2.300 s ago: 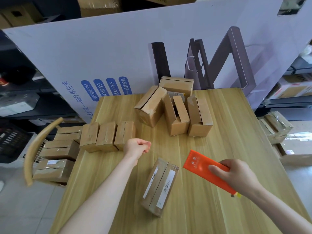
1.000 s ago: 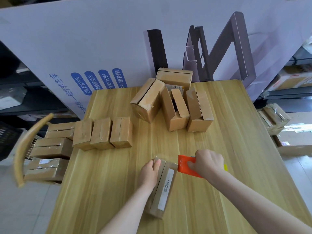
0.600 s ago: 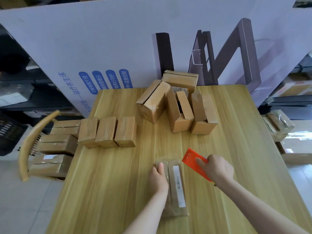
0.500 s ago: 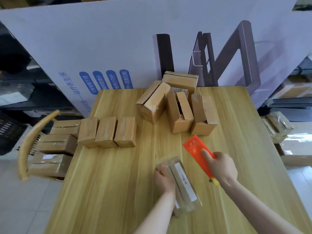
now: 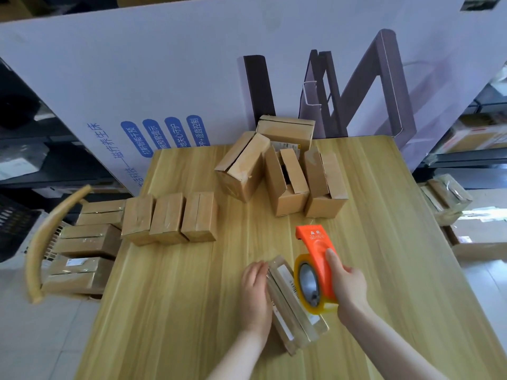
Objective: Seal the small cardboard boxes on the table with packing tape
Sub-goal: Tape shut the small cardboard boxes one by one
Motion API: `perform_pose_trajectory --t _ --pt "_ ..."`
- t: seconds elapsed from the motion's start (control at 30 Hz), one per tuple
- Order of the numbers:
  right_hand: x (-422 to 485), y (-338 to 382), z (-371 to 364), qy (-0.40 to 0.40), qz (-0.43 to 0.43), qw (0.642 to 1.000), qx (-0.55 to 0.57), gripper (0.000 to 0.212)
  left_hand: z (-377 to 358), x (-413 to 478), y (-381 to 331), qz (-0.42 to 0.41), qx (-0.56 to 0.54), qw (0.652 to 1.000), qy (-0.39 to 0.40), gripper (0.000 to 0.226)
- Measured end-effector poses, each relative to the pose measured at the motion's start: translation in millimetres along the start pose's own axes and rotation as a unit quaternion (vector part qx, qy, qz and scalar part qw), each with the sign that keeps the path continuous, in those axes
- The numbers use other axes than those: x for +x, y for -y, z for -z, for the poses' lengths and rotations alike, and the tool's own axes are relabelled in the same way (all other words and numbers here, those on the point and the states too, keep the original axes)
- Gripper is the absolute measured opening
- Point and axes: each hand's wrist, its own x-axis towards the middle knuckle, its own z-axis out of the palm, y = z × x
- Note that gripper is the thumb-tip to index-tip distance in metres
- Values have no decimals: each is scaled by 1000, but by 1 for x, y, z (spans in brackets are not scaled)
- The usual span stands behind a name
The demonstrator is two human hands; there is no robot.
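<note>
On the table (image 5: 192, 297), straight left fingers (image 5: 256, 270) press a tape-glossed box (image 5: 290, 305); right fingers (image 5: 330, 259) grip the dispenser (image 5: 315, 242).

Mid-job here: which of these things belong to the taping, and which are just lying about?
In the job: near box, left hand against it; tape dispenser in right hand; open boxes at the back.
Lying about: taped row of three; boxes on the chair; white carton behind.

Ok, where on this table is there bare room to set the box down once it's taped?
Bare wood lies near-left, between the row of three boxes and the left hand, and along the right edge of the table beyond the tape dispenser. The far centre is crowded with open boxes.
</note>
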Motion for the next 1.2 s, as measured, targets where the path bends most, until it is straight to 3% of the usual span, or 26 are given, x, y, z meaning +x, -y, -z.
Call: perform_pose_trajectory --t 0.1,0.23,0.37,0.47,0.57,0.7,0.77,0.87,0.93,1.0,1.1,1.2 --pt "0 0 -2 3 4 1000 -10 51 7 14 -9 -57 72 993 77 26" --pt "-1 1 -4 11 15 1000 -13 48 15 42 -17 -61 155 968 187 46" --pt "-2 2 -7 9 23 999 -26 55 23 71 -38 -41 273 911 305 49" --pt "-3 2 -8 2 32 999 -39 59 24 89 -49 -25 298 872 387 48" --pt "-4 3 -7 4 37 998 -41 57 30 102 -54 -71 314 834 449 40" --pt "-3 2 -6 4 33 999 -39 53 33 114 -60 -128 352 789 486 49" --pt "-2 3 -5 3 26 999 -33 55 33 114 -58 -126 355 797 472 59" --pt "-1 3 -3 10 21 999 -25 50 37 102 -43 17 244 897 369 77" --pt "-2 3 -3 13 21 999 -21 50 44 88 -30 109 172 940 272 59" --pt "-2 2 -3 13 23 999 -22 50 44 69 -17 166 106 961 193 37" --pt "-5 3 -5 17 25 999 -25 49 34 39 -12 239 -34 969 54 28" --pt "-6 3 -6 20 27 999 -25 48 17 15 -24 325 -178 928 -49 34"
